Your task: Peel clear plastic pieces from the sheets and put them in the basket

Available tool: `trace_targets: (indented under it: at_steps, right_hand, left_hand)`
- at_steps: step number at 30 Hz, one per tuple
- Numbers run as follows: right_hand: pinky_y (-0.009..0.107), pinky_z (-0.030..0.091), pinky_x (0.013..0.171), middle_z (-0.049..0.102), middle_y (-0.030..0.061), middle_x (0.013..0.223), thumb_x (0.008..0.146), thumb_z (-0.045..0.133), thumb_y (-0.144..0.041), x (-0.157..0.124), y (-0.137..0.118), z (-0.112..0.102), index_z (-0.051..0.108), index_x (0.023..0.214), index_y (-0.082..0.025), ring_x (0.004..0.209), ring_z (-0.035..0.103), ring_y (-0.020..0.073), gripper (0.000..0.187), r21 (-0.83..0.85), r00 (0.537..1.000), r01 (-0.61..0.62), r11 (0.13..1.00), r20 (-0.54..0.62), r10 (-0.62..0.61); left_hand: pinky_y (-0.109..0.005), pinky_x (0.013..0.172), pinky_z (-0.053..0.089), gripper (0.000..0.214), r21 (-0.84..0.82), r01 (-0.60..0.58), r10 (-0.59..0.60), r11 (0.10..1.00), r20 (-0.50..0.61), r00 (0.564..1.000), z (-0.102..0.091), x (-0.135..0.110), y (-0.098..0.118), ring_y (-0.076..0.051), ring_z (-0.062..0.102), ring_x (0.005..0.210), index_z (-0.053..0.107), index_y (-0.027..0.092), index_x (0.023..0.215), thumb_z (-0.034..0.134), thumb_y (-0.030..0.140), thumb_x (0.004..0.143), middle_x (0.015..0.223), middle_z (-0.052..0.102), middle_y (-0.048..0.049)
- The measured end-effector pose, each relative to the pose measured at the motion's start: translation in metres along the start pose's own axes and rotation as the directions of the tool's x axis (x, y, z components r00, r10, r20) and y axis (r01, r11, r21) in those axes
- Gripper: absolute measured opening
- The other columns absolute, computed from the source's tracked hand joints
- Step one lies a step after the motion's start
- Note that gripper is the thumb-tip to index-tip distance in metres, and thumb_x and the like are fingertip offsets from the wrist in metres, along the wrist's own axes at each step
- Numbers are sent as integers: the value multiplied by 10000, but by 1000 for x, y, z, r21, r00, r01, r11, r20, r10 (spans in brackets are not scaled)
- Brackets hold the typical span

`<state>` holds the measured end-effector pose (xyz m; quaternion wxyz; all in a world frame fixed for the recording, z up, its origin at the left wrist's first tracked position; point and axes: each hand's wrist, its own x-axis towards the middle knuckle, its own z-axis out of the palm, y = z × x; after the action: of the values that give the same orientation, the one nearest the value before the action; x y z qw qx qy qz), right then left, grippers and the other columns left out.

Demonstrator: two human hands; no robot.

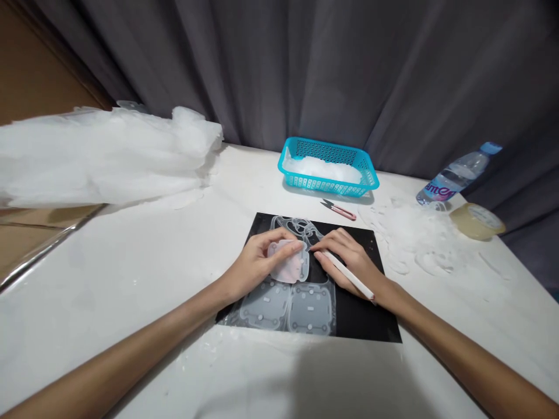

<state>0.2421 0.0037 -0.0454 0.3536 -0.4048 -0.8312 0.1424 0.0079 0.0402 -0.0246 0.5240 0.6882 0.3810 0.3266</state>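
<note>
My left hand [259,256] is closed on a translucent, rounded-square plastic piece [289,265], with the thumb across its face. In my right hand [349,256] is a slim white pen-like tool [349,274], its front end close to the piece's right edge; the tip is too small to make out. Both hands are over a black mat [360,314]. Below them on the mat lies a clear sheet with two similar rounded-square shapes [310,308]. Curly clear plastic trimmings [301,226] lie at the mat's upper edge.
Pink-handled thread snips [339,210] lie beyond the mat, before a blue basket [328,185] holding white pieces. At right are plastic scraps [419,233], a tape roll [477,221] and a tilted-looking water bottle [456,176]. A white sheet stack [105,154] rises at left.
</note>
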Motion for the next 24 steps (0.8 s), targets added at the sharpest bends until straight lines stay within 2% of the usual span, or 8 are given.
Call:
trace_targets:
  at_steps: [7,10,17,21,24]
  right_hand:
    - [406,539,896,672,86,992,1028,524,-147,0,12,2,652,1066,-218,957,640,239,151,-148,997,-39,988,-73,29]
    - [397,541,875,669,81,973,1024,537,-140,0,11,3,651,1066,-201,930,635,233,135,-167,995,-4,986,-102,-13]
    - [395,556,847,669,108,977,1014,536,-111,-1,14,7,661,1062,-151,910,634,244,140,-288,997,40,957,-52,-58]
    - [396,559,839,667,109,976,1011,533,-107,0,16,9,663,1056,-146,903,630,245,143,-313,997,44,949,-54,-64]
    - [385,559,832,667,97,956,1016,520,-102,0,15,11,660,1044,-159,890,626,235,153,-297,994,52,954,-77,-78]
  left_hand:
    - [-223,626,426,272,38,10,-10,999,5,1000,2,-2,-1,-131,572,719,725,181,870,675,430,966,796,663,11]
    - [-211,616,414,275,61,11,-12,998,16,1000,2,-2,-2,-119,563,710,727,180,860,673,427,970,787,657,19]
    - [-208,563,409,318,40,65,-67,997,30,997,2,-1,-2,-108,534,644,726,178,904,662,483,969,767,643,22]
    - [-210,558,381,346,85,80,-84,993,45,995,2,-3,-1,-103,504,642,723,172,914,628,497,988,774,629,18]
    - [-214,563,380,359,68,81,-88,994,119,989,-8,2,5,-101,496,630,711,168,914,609,502,996,760,613,20]
